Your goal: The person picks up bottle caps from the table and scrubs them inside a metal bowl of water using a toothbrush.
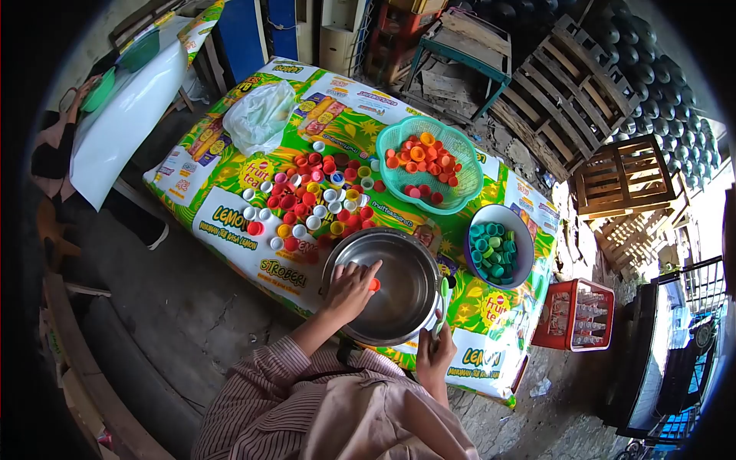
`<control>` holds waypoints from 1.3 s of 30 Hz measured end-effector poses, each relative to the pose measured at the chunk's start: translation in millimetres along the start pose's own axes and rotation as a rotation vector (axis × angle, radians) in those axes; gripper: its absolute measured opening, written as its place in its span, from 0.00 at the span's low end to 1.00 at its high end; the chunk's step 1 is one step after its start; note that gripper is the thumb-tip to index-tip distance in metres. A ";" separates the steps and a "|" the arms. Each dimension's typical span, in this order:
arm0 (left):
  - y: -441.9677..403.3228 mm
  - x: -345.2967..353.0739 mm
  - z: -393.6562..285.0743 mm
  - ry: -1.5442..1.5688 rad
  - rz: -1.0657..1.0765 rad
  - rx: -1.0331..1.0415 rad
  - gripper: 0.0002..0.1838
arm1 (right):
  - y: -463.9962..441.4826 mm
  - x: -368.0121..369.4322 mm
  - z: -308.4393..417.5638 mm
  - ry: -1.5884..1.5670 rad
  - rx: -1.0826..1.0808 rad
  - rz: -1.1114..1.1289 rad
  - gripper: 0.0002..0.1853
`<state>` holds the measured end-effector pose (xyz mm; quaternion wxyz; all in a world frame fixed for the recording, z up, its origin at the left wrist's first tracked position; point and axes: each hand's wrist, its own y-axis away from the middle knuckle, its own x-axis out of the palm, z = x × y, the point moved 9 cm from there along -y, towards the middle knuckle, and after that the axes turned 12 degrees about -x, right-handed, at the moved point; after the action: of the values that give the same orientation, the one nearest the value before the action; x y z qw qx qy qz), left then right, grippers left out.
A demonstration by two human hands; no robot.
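Note:
My left hand (pixel 349 291) reaches over the left side of a steel pot (pixel 399 307), its fingers spread, with an orange cap (pixel 374 284) at the fingertips. At the pot's lower right, my right hand (pixel 437 349) is closed on a light green-and-white handled tool (pixel 442 307), its kind unclear. Loose red, white and yellow caps (pixel 309 198) are scattered beyond the pot. A mint green basket (pixel 391 138) holds orange and red caps. In a purple-rimmed bowl (pixel 524 277) to the right lie green and teal caps.
The table (pixel 230 234) has a bright printed cover. A plastic bag (pixel 261 115) lies at its far left. A red crate (pixel 563 314) stands on the floor to the right, wooden pallets (pixel 563 92) behind. Another person (pixel 57 149) sits at the left with green bowls.

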<state>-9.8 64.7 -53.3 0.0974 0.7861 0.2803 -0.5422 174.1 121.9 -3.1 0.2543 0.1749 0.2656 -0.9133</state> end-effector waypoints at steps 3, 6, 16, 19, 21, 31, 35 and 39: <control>-3.1 12.8 -1.3 0.037 -0.019 0.057 0.21 | 4.0 -6.2 -5.8 0.029 0.049 0.002 0.20; -8.9 21.3 -4.7 0.019 0.017 0.036 0.14 | 2.5 -10.1 -6.5 0.067 0.037 0.050 0.20; -3.9 49.3 -0.4 -0.030 0.138 -0.006 0.14 | 2.4 -6.1 -2.7 0.043 -0.007 0.062 0.20; -4.0 47.4 -0.2 -0.049 0.142 -0.012 0.13 | 1.0 -7.9 1.1 0.038 0.015 0.076 0.19; -6.5 44.4 1.1 -0.007 0.123 -0.023 0.13 | 0.3 -7.9 1.7 0.033 0.018 0.078 0.19; -6.8 80.5 31.8 1.236 0.568 -0.610 0.10 | -5.3 15.7 -22.3 0.071 -0.007 0.252 0.22; 12.2 83.0 11.4 2.025 0.731 -0.789 0.11 | -7.1 37.2 -3.6 0.223 -0.089 0.432 0.26; 15.3 72.3 7.6 2.026 0.660 -0.891 0.15 | -18.1 27.5 -11.5 0.160 -0.060 0.321 0.28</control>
<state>10.9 72.9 -124.2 0.2338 0.7916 0.1773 0.5360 143.9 131.4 -17.6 0.3800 0.2795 0.2809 -0.8358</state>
